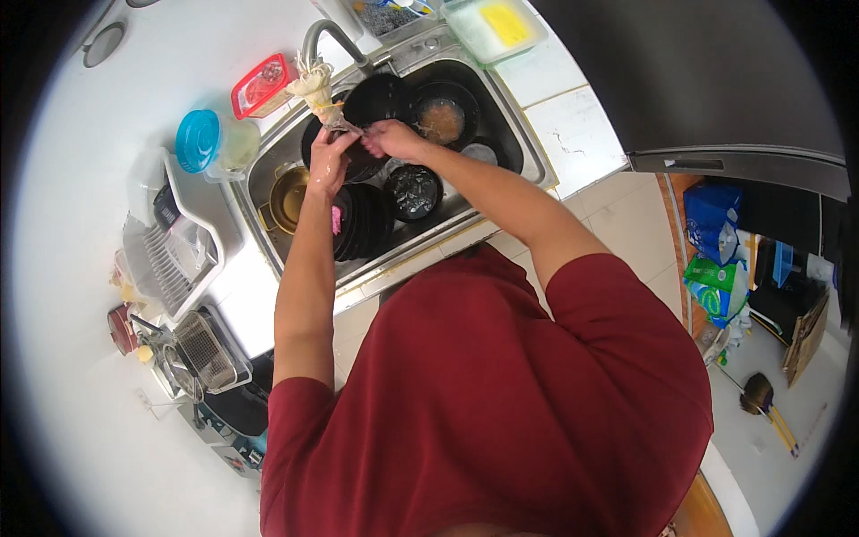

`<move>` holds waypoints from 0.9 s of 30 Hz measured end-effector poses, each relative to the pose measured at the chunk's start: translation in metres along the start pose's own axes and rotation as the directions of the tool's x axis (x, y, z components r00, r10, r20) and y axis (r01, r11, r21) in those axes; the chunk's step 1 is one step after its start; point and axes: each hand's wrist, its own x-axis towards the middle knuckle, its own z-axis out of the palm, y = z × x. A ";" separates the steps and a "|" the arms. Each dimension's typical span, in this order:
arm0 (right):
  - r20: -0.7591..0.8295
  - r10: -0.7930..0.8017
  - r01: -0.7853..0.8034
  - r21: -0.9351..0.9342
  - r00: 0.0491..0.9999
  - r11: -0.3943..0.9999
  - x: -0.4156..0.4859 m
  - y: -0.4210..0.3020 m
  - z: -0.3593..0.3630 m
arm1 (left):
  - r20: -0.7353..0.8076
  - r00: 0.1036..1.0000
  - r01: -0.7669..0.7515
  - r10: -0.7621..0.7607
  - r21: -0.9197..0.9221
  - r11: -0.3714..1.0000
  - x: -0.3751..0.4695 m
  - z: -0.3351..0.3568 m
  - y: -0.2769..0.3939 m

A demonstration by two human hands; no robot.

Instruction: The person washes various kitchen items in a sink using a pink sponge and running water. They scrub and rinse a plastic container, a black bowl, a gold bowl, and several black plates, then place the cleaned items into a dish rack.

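Observation:
A cream cloth-like bundle [313, 87], bound with a yellow tie, hangs at the mouth of the metal faucet [329, 28]. My left hand [330, 161] grips its lower end between thumb and fingers. A clear, glossy streak, apparently water, runs from there towards my right hand [392, 139]. That hand is blurred, its fingers curled, and whether it holds anything is unclear. Beneath both hands, the steel sink [463, 191] holds a black pan [376, 101], a pan with brownish liquid [441, 121], a black bowl of water [414, 192], stacked dark dishes [366, 221] and a brass-coloured pot [290, 199].
Left of the sink are a red-rimmed tub [262, 87], a blue-lidded container [199, 141] and a white dish rack [213, 252]. A wire basket [205, 349] stands nearer me. Behind the sink's right corner sits a tray with a yellow sponge [503, 23]. A dark refrigerator [678, 74] rises at right.

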 end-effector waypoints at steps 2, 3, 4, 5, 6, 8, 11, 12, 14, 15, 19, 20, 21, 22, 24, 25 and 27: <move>-0.154 0.124 -0.160 -0.257 0.980 0.953 0.013 -0.010 -0.018 | -0.022 0.999 -0.035 0.034 -0.041 0.999 -0.009 0.020 0.002; -0.243 0.106 -0.061 0.188 0.964 0.980 0.015 -0.020 -0.003 | -0.048 0.998 -0.052 0.049 -0.063 0.997 -0.015 0.024 0.001; -0.103 0.015 0.036 0.475 0.995 0.879 0.020 -0.015 0.004 | -0.033 0.996 -0.087 0.085 -0.037 0.996 -0.012 0.022 -0.006; 0.006 -0.118 0.077 0.724 0.993 0.686 0.023 -0.011 0.009 | -0.051 0.998 -0.044 0.040 -0.075 0.996 -0.006 0.016 -0.008; 0.153 -0.125 -0.039 0.769 0.980 0.638 0.012 -0.006 0.032 | -0.089 0.996 -0.007 -0.004 -0.117 0.993 -0.001 -0.003 -0.011; 0.192 -0.020 -0.023 0.219 0.981 0.975 -0.004 -0.001 0.019 | -0.120 0.988 0.081 -0.094 -0.111 0.991 -0.004 -0.004 -0.001; 0.163 -0.262 0.288 -0.779 0.951 0.558 0.000 -0.020 -0.009 | -0.176 0.939 0.317 -0.294 0.121 0.941 -0.019 0.010 -0.002; 0.137 -0.280 0.281 -0.766 0.950 0.578 0.003 -0.027 -0.016 | -0.230 0.929 0.342 -0.290 0.232 0.910 -0.032 0.039 0.006; 0.014 -0.340 0.213 -0.802 0.940 0.558 0.010 -0.024 -0.040 | -0.109 0.977 0.207 -0.183 0.288 0.935 -0.032 0.052 0.009; -0.095 -0.392 0.138 -0.840 0.915 0.525 0.011 -0.009 -0.058 | -0.073 0.996 0.075 -0.054 0.334 0.940 -0.023 0.053 0.004; -0.324 0.559 -0.604 -0.665 0.763 0.439 -0.029 -0.001 -0.078 | -0.005 0.892 -0.246 0.452 0.833 0.495 -0.022 0.045 0.002; -0.488 0.319 -0.582 -0.716 0.812 0.385 -0.047 -0.009 -0.071 | -0.039 0.845 -0.229 0.533 0.875 0.426 -0.025 0.029 0.002; -0.593 0.034 -0.572 -0.756 0.804 0.318 -0.066 -0.022 -0.066 | -0.058 0.787 -0.209 0.614 0.911 0.355 -0.027 0.011 0.005; -0.625 -0.265 -0.575 -0.780 0.735 0.245 -0.078 -0.029 -0.068 | -0.152 0.803 -0.218 0.575 0.825 0.522 -0.027 -0.014 0.006; -0.631 -0.321 -0.602 -0.774 0.707 0.195 -0.082 -0.016 -0.097 | -0.339 0.873 -0.091 0.352 0.595 0.799 -0.026 -0.042 0.018; -0.627 -0.340 -0.609 -0.774 0.701 0.172 -0.084 -0.012 -0.099 | -0.432 0.887 0.061 0.161 0.455 0.888 -0.033 -0.049 0.026; -0.648 -0.291 -0.595 -0.762 0.704 0.256 -0.082 -0.012 -0.099 | -0.607 0.795 0.298 0.012 0.407 0.863 -0.020 -0.088 0.004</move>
